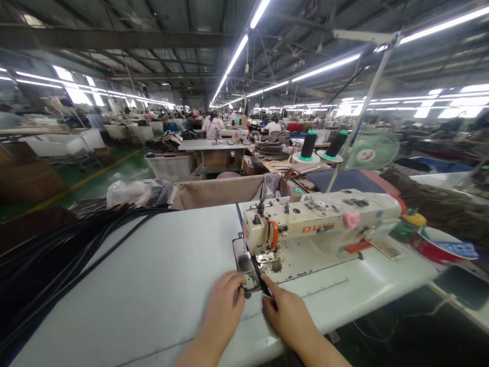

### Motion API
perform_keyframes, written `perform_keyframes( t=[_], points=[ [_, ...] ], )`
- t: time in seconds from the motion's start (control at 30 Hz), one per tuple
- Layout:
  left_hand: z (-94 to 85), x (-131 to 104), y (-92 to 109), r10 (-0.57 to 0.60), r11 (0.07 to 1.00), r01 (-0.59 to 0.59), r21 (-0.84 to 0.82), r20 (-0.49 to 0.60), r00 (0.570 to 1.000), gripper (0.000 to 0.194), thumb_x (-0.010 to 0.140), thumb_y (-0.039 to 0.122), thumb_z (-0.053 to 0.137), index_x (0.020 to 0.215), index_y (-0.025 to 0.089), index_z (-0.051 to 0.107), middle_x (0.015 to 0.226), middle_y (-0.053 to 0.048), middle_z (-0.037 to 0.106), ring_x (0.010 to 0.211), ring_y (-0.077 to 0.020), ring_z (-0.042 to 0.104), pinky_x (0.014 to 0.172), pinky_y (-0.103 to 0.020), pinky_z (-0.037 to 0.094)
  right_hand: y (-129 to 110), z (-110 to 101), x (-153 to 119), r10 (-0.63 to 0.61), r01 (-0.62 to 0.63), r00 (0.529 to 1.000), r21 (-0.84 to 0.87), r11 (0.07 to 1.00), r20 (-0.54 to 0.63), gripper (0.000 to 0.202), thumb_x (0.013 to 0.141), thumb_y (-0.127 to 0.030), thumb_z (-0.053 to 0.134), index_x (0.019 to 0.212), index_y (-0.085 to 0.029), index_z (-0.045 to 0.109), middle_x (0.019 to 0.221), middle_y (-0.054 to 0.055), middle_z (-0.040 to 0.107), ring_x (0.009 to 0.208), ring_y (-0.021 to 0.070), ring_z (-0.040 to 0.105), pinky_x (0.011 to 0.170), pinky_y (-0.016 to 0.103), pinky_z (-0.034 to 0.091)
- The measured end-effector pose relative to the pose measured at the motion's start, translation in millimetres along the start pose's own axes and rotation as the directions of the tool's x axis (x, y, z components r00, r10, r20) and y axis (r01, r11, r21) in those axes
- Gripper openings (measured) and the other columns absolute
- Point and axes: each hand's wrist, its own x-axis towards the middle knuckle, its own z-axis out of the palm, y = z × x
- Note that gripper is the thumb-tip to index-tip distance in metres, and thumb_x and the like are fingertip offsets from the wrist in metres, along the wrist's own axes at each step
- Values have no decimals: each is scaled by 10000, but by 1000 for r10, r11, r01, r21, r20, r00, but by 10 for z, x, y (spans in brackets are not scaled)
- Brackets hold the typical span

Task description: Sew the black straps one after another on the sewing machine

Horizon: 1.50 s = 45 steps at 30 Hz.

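A white sewing machine (321, 224) stands on the pale table in front of me. A narrow black strip (257, 267) runs from under its presser foot toward me, across the metal needle plate (244, 262). My right hand (284, 308) is closed around the near part of this strip, forefinger stretched along it close to the plate. Left of the strip, my left hand (226, 300) rests at the plate's near edge, thumb and fingers curled together. Whatever lies between those fingers is too small to make out.
Long black strips (99, 244) are heaped over the table's left side. Behind the table stands a beige cloth-lined bin (217, 192). Two black thread cones (308, 145), a green fan (372, 149) and a red bowl (439, 247) are to the right. Other people work farther back.
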Motion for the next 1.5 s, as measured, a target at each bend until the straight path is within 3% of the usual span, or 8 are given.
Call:
perform_keyframes(
  t=[0.3, 0.43, 0.7, 0.93, 1.13, 1.27, 1.4, 1.5],
  points=[
    [342, 113, 179, 68, 908, -125, 401, 153, 986, 498, 945, 157, 473, 1433, 101, 557, 1518, -112, 557, 1474, -312, 436, 1198, -558, 411, 33, -33, -59, -92, 89, 995, 91, 992, 30, 530, 981, -231, 467, 1498, -125, 514, 1180, 160, 751, 1000, 305, 742, 866, 398, 560],
    [329, 102, 167, 133, 885, -190, 425, 161, 978, 509, 945, 77, 394, 1416, 132, 577, 1498, -86, 581, 1461, -257, 464, 1216, -523, 394, 223, -253, -136, -234, 263, 959, 194, 945, -161, 284, 999, -247, 488, 1141, -203, 731, 1000, 85, 769, 879, 229, 726, 785, 322, 547],
    [396, 15, 49, 183, 858, -227, 461, 137, 973, 506, 943, 83, 432, 1424, 148, 577, 1485, -94, 592, 1434, -257, 501, 1184, -523, 437, 462, -1549, 126, -369, 369, 494, -195, 909, -787, 266, 1005, -292, 559, 1193, -194, 720, 1146, 103, 720, 1044, 241, 690, 966, 359, 534],
    [357, 33, 86, 169, 857, -219, 466, 147, 975, 496, 956, 112, 431, 1426, 167, 578, 1488, -87, 589, 1421, -255, 515, 1169, -512, 455, 603, -2135, 686, -491, 248, 693, -466, 850, -528, 413, 1021, -398, 508, 1331, -165, 652, 1352, 112, 674, 1249, 263, 611, 1086, 397, 469],
    [355, 49, 113, 159, 854, -213, 474, 153, 975, 484, 972, 110, 424, 1433, 151, 566, 1486, -96, 591, 1419, -258, 518, 1171, -515, 453, 724, -2239, 886, -491, 188, 732, -551, 813, -473, 398, 1028, -471, 501, 1200, -170, 696, 1164, 105, 733, 1078, 257, 663, 921, 370, 506],
    [346, 47, 124, 170, 857, -218, 466, 145, 975, 467, 989, 126, 423, 1436, 150, 558, 1488, -104, 589, 1422, -250, 513, 1180, -500, 437, 693, -2175, 736, -523, 130, 596, -569, 812, -610, 350, 1010, -418, 556, 1203, -158, 689, 1151, 114, 713, 1056, 263, 643, 866, 351, 486],
    [346, 33, 143, 171, 848, -217, 483, 139, 976, 444, 1014, 150, 399, 1429, 152, 558, 1495, -100, 583, 1431, -245, 501, 1198, -482, 410, 630, -1809, 413, -574, 296, 443, -493, 818, -688, 205, 1025, -274, 525, 1000, -175, 702, 898, 74, 693, 845, 204, 615, 800, 317, 466],
    [364, 14, 154, 188, 833, -226, 505, 125, 974, 438, 1036, 188, 393, 1447, 146, 537, 1510, -107, 568, 1439, -253, 490, 1205, -479, 398, 671, -1328, 205, -569, 403, 492, -407, 820, -659, 214, 1025, -244, 514, 909, -184, 684, 720, 30, 594, 699, 172, 547, 701, 291, 431]
  ],
)
